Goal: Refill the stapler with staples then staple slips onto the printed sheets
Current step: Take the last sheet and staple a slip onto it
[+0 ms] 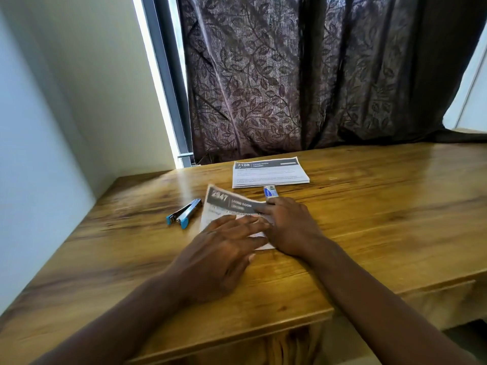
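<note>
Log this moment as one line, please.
left hand, right hand: flat on printed sheet | stapler: idle on table

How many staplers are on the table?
1. The blue stapler lies on the wooden table, just left of the printed sheet under both hands. No other shows, though the hands could hide small things.
</note>
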